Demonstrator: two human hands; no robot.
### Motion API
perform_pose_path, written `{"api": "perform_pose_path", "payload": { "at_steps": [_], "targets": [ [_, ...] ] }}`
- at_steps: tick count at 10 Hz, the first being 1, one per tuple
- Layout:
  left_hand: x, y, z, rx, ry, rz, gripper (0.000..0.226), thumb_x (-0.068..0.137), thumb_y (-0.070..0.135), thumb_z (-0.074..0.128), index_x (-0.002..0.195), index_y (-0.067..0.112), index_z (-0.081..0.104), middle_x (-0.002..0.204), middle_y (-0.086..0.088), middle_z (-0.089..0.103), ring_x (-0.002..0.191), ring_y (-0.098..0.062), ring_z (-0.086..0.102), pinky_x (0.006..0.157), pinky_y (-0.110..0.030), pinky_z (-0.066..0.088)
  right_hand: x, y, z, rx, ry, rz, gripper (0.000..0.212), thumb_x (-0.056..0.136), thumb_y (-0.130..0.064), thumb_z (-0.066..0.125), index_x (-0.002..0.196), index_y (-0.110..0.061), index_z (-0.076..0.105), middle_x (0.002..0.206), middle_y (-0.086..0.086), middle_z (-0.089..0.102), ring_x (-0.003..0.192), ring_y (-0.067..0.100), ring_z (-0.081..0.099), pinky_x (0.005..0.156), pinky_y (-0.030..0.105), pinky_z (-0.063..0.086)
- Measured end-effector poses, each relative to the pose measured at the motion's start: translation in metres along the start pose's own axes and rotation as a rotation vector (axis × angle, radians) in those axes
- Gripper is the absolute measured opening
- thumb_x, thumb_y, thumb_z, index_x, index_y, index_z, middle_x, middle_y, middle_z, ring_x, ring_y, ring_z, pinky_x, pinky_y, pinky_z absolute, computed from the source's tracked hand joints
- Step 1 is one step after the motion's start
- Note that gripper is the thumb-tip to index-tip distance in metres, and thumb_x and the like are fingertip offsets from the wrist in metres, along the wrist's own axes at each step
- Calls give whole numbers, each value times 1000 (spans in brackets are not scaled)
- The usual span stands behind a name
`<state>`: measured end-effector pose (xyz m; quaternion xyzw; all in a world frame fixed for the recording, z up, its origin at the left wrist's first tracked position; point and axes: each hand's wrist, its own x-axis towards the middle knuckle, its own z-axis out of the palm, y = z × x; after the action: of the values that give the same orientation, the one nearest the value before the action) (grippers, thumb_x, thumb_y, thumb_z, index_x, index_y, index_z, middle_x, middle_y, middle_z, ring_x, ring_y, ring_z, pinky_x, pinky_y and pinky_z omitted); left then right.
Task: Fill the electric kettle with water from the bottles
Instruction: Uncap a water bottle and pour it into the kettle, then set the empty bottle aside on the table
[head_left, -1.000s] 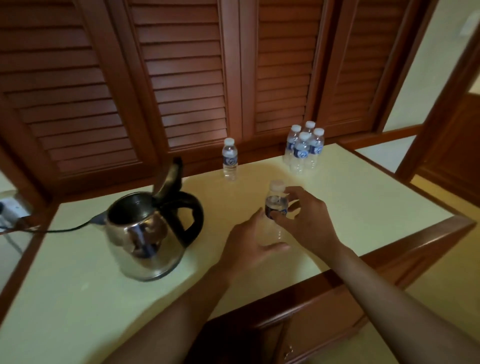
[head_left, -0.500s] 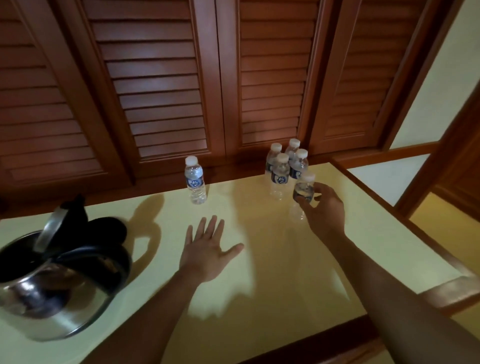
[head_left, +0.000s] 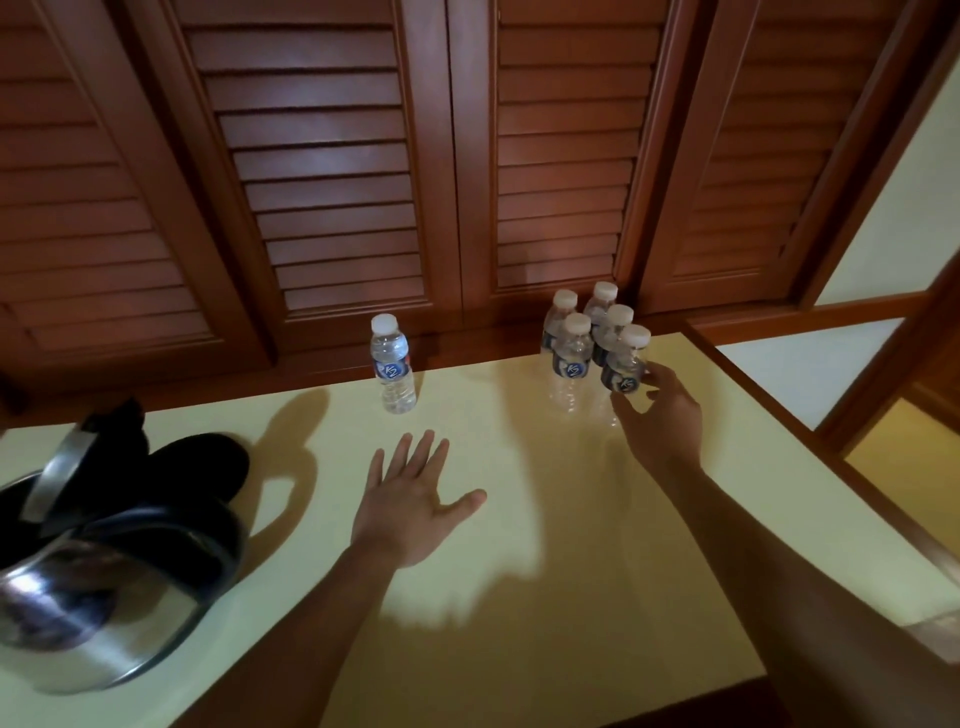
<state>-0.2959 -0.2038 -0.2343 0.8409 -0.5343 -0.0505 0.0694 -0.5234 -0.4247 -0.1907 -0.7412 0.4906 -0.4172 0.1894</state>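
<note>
The right hand (head_left: 662, 415) had carried the small clear plastic bottle (head_left: 626, 364) back beside four more bottles (head_left: 571, 353), fingers curled round it. The left hand (head_left: 410, 499) had let go, flat and open. That bottle seemed finished. The shiny steel kettle (head_left: 104, 597) sat far left, lid up.

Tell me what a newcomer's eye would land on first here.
The right hand gripping a capped bottle beside four more bottles at the far right of the table. Next, the steel kettle, lid open, at the near left edge. Between them the left hand is spread open, with a lone bottle standing behind it.
</note>
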Motion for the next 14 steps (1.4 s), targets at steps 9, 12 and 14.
{"api": "perform_pose_path", "payload": {
  "at_steps": [9,12,14],
  "targets": [
    [1,-2,3,-32,33,-8,100,81,90,13,160,28,11,168,11,-1,154,-11,-13,125,-45,-6,-4,5,23,-8,-67,172,57,82,-43,75,124,-11,55,120,9,67,106,28,61,89,43,52],
    [-2,-19,-3,-56,110,-201,97,86,85,12,159,21,19,169,-1,9,156,-21,-2,125,-48,-4,-62,-12,25,41,29,188,63,78,-43,77,132,-23,52,120,1,57,112,22,49,99,48,43],
    [-6,-51,-12,6,35,-227,96,84,87,9,160,30,6,169,6,-6,155,-17,-14,124,-49,-7,-79,-60,69,215,-149,-196,36,78,-32,78,110,-22,65,99,-6,62,92,17,55,80,38,51]
  ]
}}
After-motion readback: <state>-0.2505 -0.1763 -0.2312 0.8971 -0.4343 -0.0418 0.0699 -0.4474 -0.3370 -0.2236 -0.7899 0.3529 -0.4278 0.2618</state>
